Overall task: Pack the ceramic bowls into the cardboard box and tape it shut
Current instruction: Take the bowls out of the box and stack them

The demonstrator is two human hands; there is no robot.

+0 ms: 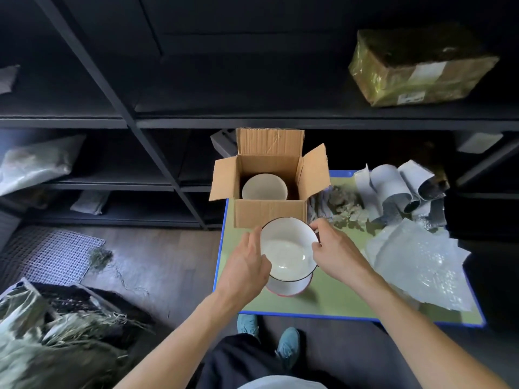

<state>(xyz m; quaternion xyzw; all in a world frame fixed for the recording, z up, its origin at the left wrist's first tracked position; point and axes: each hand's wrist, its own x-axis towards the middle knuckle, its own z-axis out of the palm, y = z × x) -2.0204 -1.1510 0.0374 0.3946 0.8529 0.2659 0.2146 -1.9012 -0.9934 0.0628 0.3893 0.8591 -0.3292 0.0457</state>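
Note:
An open cardboard box (pixel 269 216) stands on the far left of the green table, its flaps spread, with one white bowl (pixel 264 188) inside. In front of the box I hold a white bowl with a dark rim (pixel 286 249) between both hands, lifted just above another white bowl with a red rim (pixel 292 287) on the table. My left hand (pixel 247 265) grips its left side. My right hand (pixel 334 252) pinches its right rim with thumb and fingers.
The green table (pixel 337 301) has a blue edge. Bubble wrap (pixel 415 259) and grey rolled packing sheets (pixel 398 186) lie on its right side. Dark shelving stands behind, with a taped parcel (pixel 418 68) on it. Straw, bags and a white mesh (pixel 59 254) cover the floor at left.

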